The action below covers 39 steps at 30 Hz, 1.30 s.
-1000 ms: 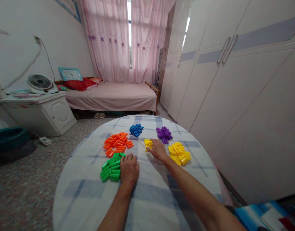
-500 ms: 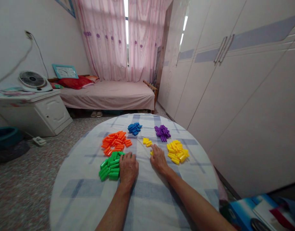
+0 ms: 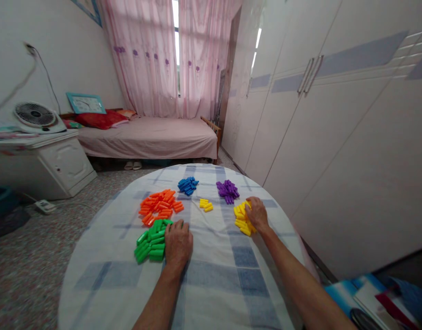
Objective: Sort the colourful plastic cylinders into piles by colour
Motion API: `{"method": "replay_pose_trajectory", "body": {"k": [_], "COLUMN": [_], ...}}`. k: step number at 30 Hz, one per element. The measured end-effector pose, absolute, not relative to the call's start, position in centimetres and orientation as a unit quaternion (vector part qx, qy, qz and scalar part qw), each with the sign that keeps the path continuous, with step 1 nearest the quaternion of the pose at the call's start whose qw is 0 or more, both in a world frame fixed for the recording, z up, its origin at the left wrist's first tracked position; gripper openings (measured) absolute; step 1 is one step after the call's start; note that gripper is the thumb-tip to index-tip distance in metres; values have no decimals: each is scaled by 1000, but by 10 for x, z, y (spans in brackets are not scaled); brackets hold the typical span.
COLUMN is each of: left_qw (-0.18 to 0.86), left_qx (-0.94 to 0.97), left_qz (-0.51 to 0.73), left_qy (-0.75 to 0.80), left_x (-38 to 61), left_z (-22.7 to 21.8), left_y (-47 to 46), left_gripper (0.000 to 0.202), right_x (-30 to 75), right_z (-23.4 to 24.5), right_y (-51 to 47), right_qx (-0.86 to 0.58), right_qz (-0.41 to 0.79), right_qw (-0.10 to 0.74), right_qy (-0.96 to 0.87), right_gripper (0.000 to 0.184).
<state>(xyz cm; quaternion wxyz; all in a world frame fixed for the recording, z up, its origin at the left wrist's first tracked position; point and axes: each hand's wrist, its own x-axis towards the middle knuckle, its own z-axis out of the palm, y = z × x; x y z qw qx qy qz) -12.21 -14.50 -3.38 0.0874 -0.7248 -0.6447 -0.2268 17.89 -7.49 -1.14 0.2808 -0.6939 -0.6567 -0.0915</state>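
My left hand [image 3: 178, 243] lies on the tablecloth against the right side of a pile of green plastic pieces [image 3: 150, 243]. Its fingers are loosely stretched and touch the pile's edge; I see nothing held in it. On the right, my right hand [image 3: 257, 213] is over a pile of yellow plastic pieces [image 3: 243, 222], its fingers bent down onto them and its fingertips partly hidden. It appears closed on a yellow piece. Between the hands, a few loose yellow pieces [image 3: 206, 205] lie farther back on the table.
Orange pieces [image 3: 159, 206] lie behind the green pile. Blue pieces [image 3: 188, 185] and purple pieces [image 3: 227, 191] sit toward the far edge of the round table [image 3: 214, 288]. A wardrobe [image 3: 334, 160] stands close on the right, with a bed [image 3: 152, 137] beyond the table.
My right hand has moved right, from the table's middle onto the yellow pile. The yellow piece that was beside it is gone from the middle. My left hand stays at the green pile.
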Motion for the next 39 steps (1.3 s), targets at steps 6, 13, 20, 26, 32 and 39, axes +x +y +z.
{"method": "replay_pose_trajectory", "body": {"k": [6, 13, 20, 26, 32, 39], "left_qw": [91, 84, 98, 102, 95, 92], "left_qx": [-724, -721, -727, -728, -731, -730], "left_qz": [-225, -229, -224, -224, -227, -230], "left_qy": [-645, -648, -641, -639, -637, -637], "left_x": [-122, -122, -123, -123, -123, -123], "left_z": [-35, -34, -37, -37, -36, -36], "left_y": [-144, -144, -143, -143, -143, -144], "left_gripper": [24, 23, 23, 24, 23, 23], "right_x": [181, 127, 41, 28, 48, 95], "right_z": [-25, -8, -32, -44, -51, -42], "right_y": [-81, -69, -54, -72, -109, -134], "right_qx": [-698, -612, -574, -599, -552, -539], "right_qz": [-81, -43, 26, 17, 24, 35], "right_qw": [253, 287, 246, 253, 280, 297], "right_qy": [-665, -736, -780, -759, -785, -787], "right_gripper": [28, 32, 36, 27, 32, 28]}}
